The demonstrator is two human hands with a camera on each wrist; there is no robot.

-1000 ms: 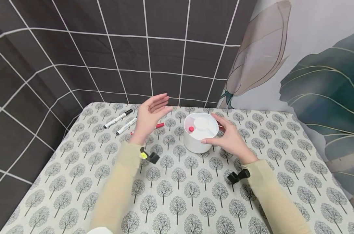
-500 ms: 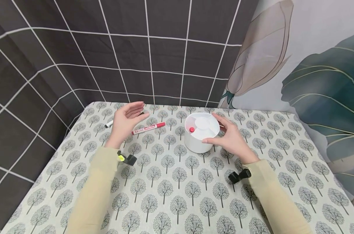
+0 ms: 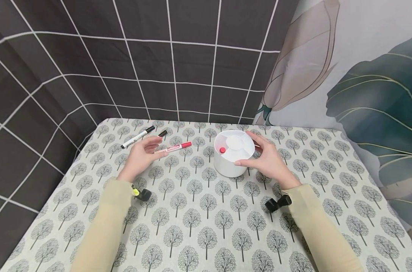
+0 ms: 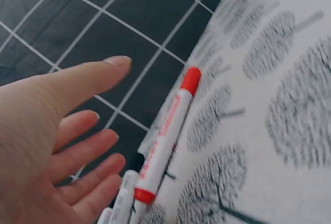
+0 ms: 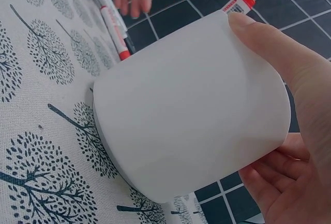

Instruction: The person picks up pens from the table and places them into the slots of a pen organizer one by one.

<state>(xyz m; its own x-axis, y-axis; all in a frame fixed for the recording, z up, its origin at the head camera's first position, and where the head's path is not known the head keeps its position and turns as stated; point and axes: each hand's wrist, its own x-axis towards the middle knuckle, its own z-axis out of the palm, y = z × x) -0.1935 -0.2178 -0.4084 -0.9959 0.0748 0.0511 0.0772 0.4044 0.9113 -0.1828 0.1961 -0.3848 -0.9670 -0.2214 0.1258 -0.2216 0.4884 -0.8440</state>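
Observation:
A white round pen holder (image 3: 228, 167) with inner dividers stands on the table, tilted by the look of its rim or simply seen from above. My right hand (image 3: 268, 160) grips its right side, thumb at the near rim and fingers round the back. The red end of a marker (image 5: 239, 2) pokes up inside the holder. My left hand (image 3: 138, 156) hovers by a red-capped whiteboard marker (image 3: 179, 146) lying on the cloth. In the left wrist view, the thumb and loosely bent fingers are apart from that marker (image 4: 168, 131), with nothing between them.
Two black-capped markers lie beyond the left hand: one in full view (image 3: 137, 137), the other (image 3: 163, 133) mostly hidden behind the fingers. A tree-print cloth (image 3: 206, 219) covers the table. A dark gridded curtain (image 3: 192, 64) hangs along the back and left.
My left hand has moved left and then down, from near the holder to beside the red-capped marker. The right hand and the pen holder have stayed in place.

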